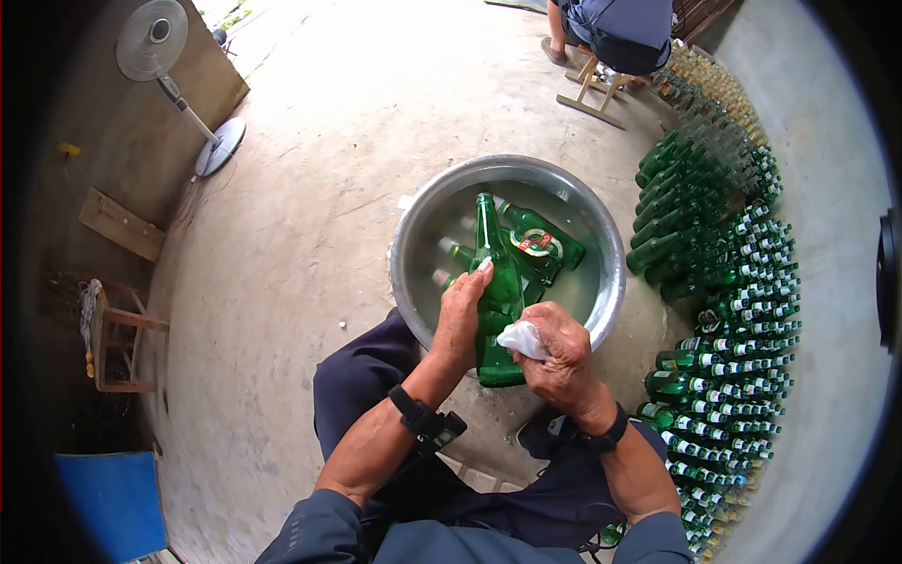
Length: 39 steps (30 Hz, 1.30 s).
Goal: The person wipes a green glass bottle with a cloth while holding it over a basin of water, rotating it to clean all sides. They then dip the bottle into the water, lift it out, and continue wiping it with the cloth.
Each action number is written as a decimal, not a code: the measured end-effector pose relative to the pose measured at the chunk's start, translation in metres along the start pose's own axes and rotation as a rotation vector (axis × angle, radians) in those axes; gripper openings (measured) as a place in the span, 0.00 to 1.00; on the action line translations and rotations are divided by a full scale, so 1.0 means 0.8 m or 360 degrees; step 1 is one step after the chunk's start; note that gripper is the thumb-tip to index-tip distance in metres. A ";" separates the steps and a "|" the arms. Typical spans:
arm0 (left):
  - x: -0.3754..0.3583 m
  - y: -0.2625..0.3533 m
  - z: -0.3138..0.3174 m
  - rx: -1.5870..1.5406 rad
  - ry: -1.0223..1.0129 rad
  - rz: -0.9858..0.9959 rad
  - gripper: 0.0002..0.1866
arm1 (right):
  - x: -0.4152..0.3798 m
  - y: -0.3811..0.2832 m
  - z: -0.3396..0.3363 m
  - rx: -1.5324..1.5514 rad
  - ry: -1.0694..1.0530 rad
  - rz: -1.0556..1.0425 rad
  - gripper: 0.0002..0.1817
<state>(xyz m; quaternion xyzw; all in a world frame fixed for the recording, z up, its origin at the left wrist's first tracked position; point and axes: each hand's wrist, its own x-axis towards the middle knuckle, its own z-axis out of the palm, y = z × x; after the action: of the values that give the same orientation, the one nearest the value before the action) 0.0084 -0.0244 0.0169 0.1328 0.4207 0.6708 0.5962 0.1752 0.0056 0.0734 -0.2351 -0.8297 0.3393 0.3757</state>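
Note:
A green glass bottle (pixel 498 282) without a visible label is held over the near rim of a round metal basin (pixel 609 291), its neck pointing away from me. My left hand (pixel 460 315) is wrapped round the bottle's left side. Pinched in my right hand (pixel 561 355) is a crumpled white cloth or wad (pixel 523 340), against the right side of the bottle near its base. In the basin's cloudy water lie several green bottles, one with a red and white label (pixel 537 242). My fingers partly hide the held bottle's lower body.
Stacked green bottles (pixel 723 367) line the wall on the right. Another person (pixel 620 28) sits on a wooden stool (pixel 592 99) beyond the basin. At the left stand a fan (pixel 218 146), a wooden stool frame (pixel 132 320) and a blue panel (pixel 113 503).

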 end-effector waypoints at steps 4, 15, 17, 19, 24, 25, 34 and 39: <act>-0.001 -0.002 -0.002 -0.0020 -0.0003 -0.0073 0.21 | 0.002 -0.002 -0.009 0.0096 -0.0101 -0.0080 0.16; -0.012 -0.004 0.021 0.0009 0.0052 -0.0056 0.14 | 0.017 0.018 0.009 -0.0118 0.0255 0.0026 0.16; -0.014 -0.001 0.021 0.0043 0.0066 -0.0015 0.14 | 0.017 0.016 0.008 -0.0156 0.0208 -0.0029 0.16; -0.011 0.000 0.019 0.0083 0.0075 0.0035 0.14 | 0.017 0.011 0.005 -0.0195 0.0168 -0.0093 0.15; -0.002 -0.006 0.005 0.0068 0.0109 0.0075 0.15 | 0.006 -0.004 0.003 -0.0178 0.0067 -0.0081 0.14; 0.000 -0.006 0.007 0.0073 0.0098 0.0085 0.15 | 0.005 -0.004 0.003 -0.0183 0.0078 -0.0092 0.14; -0.011 0.021 0.035 -0.0210 -0.0026 0.0144 0.22 | 0.002 -0.010 -0.005 0.0371 0.0262 0.0388 0.11; -0.006 0.022 0.027 -0.0335 0.0061 0.0172 0.21 | -0.003 -0.018 -0.007 0.0352 0.0193 0.0350 0.17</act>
<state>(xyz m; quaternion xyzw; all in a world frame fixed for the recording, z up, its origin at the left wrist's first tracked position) 0.0123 -0.0190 0.0443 0.0792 0.3515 0.7448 0.5617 0.1790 -0.0030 0.0857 -0.3018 -0.7322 0.4529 0.4094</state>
